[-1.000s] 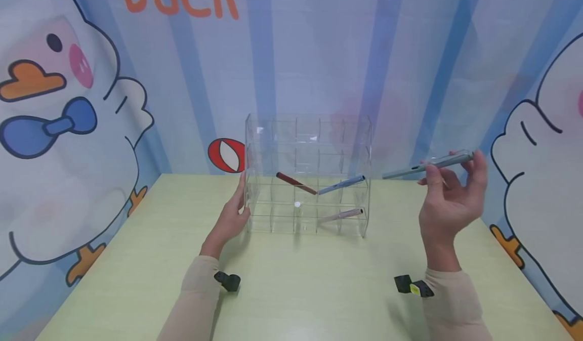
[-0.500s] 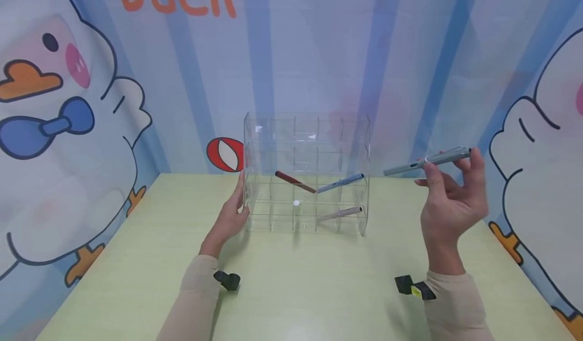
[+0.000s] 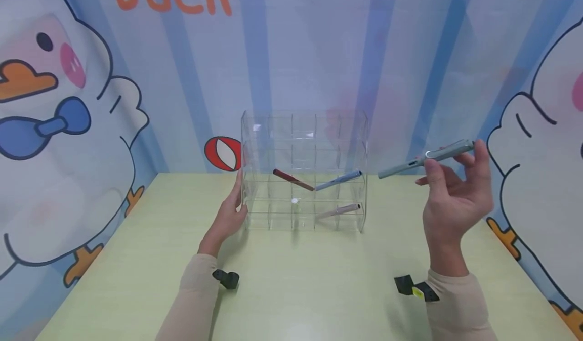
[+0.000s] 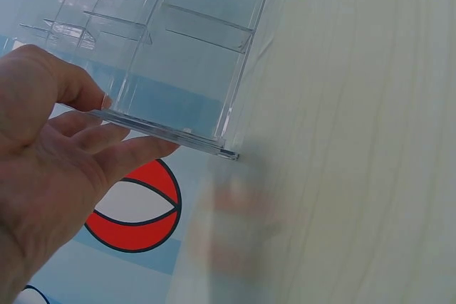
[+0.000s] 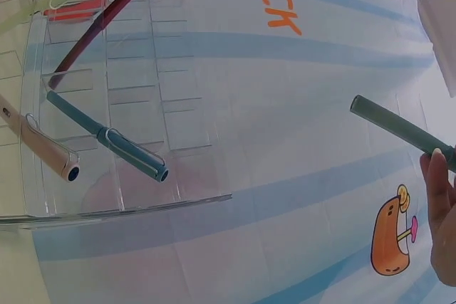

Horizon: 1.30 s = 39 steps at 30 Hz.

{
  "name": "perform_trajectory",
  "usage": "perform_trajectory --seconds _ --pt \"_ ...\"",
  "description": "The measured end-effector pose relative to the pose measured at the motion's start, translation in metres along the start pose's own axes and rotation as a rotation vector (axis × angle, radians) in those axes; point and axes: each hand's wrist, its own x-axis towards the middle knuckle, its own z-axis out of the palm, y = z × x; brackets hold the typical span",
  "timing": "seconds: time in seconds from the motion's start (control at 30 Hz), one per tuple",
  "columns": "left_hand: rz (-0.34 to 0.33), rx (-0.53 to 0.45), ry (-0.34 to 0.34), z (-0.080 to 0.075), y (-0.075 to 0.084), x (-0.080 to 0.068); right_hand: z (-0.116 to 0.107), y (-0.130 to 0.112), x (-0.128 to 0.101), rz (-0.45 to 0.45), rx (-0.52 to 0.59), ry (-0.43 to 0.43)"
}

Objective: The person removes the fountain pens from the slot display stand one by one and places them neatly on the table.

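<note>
You held the grey-green pen (image 3: 425, 158) in the air to the right of the clear rack (image 3: 304, 128), well apart from it, lying nearly level with its left end tipped slightly down toward the rack. Your right hand (image 3: 453, 199) was raised with the palm toward you, and the pen was pinched near its right end between the thumb and the curled fingertips (image 3: 479, 151); in the right wrist view only one end of the pen (image 5: 395, 127) and the edge of a finger showed. Your left hand (image 3: 227, 214) lay against the left side wall of the rack, fingers straight and relaxed, thumb on the front edge; the left wrist view showed the fingers (image 4: 125, 158) spread flat under the rack's edge (image 4: 167, 133). The rack stood upright on the pale green table (image 3: 296, 290) near the back wall, divided into rows of small compartments. Three pens were already in it: a dark red pen (image 3: 293, 179) slanting down to the right in the middle row, a blue pen (image 3: 339, 179) slanting up to the right beside it, their lower ends nearly meeting, and a pink pen (image 3: 339, 211) one row lower, also tilted up to the right. Behind the rack hung a blue striped backdrop (image 3: 319, 52) with cartoon ducks and a red and white ball (image 3: 223, 154) printed just left of the rack.
</note>
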Motion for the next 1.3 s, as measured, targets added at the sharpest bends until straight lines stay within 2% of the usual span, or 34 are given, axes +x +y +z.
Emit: perform_trajectory --seconds 0.17,0.37,0.5,0.53,0.67,0.77,0.9,1.1,1.3 --pt "0.013 -0.009 0.006 0.0 -0.002 0.0 0.0 -0.001 -0.003 0.105 -0.072 -0.054" --pt "0.007 -0.012 0.008 0.0 0.0 0.001 0.001 0.0 -0.011 0.275 -0.059 -0.118" --pt "0.008 -0.013 0.008 -0.001 0.003 0.001 0.001 0.003 -0.018 0.383 -0.111 -0.188" --pt "0.007 -0.013 0.004 -0.001 0.005 0.001 0.0 0.004 -0.02 0.403 -0.128 -0.201" --pt "-0.005 -0.012 -0.018 -0.004 0.031 -0.009 0.001 0.008 -0.027 0.48 -0.222 -0.252" --pt "-0.013 -0.015 -0.018 -0.003 0.028 -0.009 0.002 0.011 -0.033 0.545 -0.262 -0.285" --pt "-0.008 -0.015 0.0 0.002 0.003 0.0 0.001 0.018 -0.04 0.645 -0.245 -0.335" --pt "-0.01 0.007 0.005 0.0 0.003 0.001 -0.003 0.029 -0.045 0.794 -0.211 -0.435" --pt "-0.007 -0.001 0.002 -0.001 0.004 0.001 -0.005 0.033 -0.044 0.945 -0.279 -0.649"
